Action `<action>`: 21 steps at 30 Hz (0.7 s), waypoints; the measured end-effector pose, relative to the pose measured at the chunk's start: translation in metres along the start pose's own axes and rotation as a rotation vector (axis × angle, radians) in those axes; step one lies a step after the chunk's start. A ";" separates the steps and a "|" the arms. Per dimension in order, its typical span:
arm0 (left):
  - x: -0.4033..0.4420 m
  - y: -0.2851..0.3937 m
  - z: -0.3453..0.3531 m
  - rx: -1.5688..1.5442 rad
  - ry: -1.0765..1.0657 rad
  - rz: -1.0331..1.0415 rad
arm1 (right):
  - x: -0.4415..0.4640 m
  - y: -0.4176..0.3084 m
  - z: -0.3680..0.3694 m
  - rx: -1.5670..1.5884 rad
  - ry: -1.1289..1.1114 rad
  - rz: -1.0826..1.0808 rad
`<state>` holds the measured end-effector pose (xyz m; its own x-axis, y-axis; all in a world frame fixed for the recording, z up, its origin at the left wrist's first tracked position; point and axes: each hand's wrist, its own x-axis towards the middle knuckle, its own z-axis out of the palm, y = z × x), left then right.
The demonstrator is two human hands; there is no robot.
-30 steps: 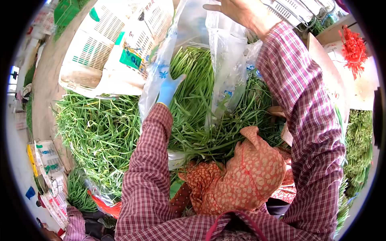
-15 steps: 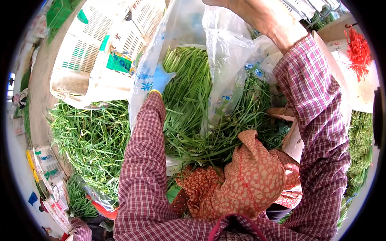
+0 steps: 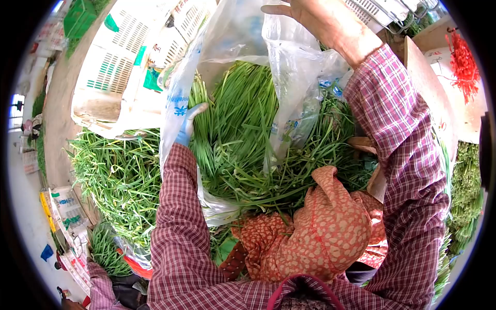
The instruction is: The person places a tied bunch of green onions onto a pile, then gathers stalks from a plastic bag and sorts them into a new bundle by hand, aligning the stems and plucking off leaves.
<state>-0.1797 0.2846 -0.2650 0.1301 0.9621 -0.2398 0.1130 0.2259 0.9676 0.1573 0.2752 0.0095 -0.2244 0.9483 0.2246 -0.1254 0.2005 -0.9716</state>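
A clear plastic bag [image 3: 297, 49] with blue print stands open in front of me, its walls spread around a thick bunch of long green chives [image 3: 243, 98]. My left hand [image 3: 190, 124], in a light blue glove, is at the bag's left wall, beside the chives. Its thumb sticks out over the stalks; the other fingers are mostly hidden. My bare right hand [image 3: 315, 18] reaches over the bag's far right side at the top edge of the view. One finger stretches left, just above the bag's upper rim; the other fingertips are cut off.
White perforated crates [image 3: 111, 64] stand at the far left. Loose green stalks [image 3: 121, 178] are heaped beside my left arm, and more greens [image 3: 330, 121] lie right of the bag. Red ties [image 3: 463, 64] hang at the right. A patterned orange cloth [image 3: 325, 227] lies close to me.
My left hand has shifted left and a little down, turning so the thumb points up and right. My right hand has come further into view, with one finger extended.
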 end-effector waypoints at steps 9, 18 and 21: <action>-0.083 0.098 0.043 -0.459 -0.843 0.024 | -0.010 -0.004 0.000 -0.185 0.023 0.150; -0.150 0.210 0.049 -0.837 -0.919 0.600 | -0.108 -0.044 0.057 -0.247 -0.057 0.016; -0.165 0.224 0.029 -0.987 -0.924 0.589 | -0.135 -0.051 0.069 -0.298 0.037 0.037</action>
<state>-0.1471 0.1724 -0.0110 0.5289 0.5989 0.6013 -0.8307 0.2203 0.5113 0.1275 0.1196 0.0342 -0.1877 0.9634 0.1913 0.1726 0.2241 -0.9592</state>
